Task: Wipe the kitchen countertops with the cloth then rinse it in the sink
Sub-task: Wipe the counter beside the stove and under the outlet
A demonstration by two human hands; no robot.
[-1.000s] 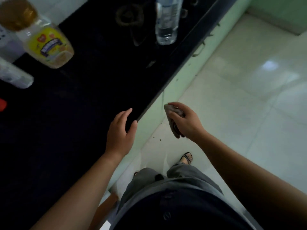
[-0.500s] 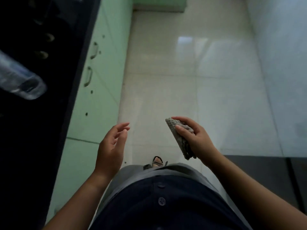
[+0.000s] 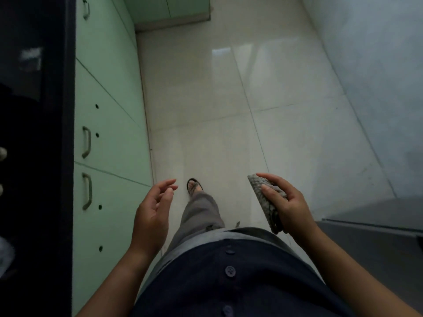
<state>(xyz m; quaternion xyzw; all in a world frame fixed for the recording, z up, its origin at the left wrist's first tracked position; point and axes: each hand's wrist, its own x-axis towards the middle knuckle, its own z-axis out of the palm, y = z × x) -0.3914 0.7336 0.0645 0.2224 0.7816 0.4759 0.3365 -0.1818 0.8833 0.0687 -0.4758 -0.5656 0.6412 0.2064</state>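
My right hand (image 3: 289, 208) grips a folded grey textured cloth (image 3: 263, 197), held upright in front of my waist over the floor. My left hand (image 3: 154, 213) hangs empty at the same height, fingers loosely apart, palm turned inward, just right of the green cabinet fronts. The dark countertop (image 3: 34, 110) runs along the left edge of the view, apart from both hands. No sink is in view.
Pale green cabinet doors (image 3: 107, 133) with metal handles stand below the counter. A glossy white tiled floor (image 3: 229, 110) stretches ahead. A pale wall (image 3: 377, 65) closes the right side, with a grey surface (image 3: 377, 248) at the lower right. My sandalled foot (image 3: 194, 186) steps forward.
My view has swung off the countertop and its bottles toward the aisle. My left hand came off the counter edge. The cloth stays in my right hand as I step forward.
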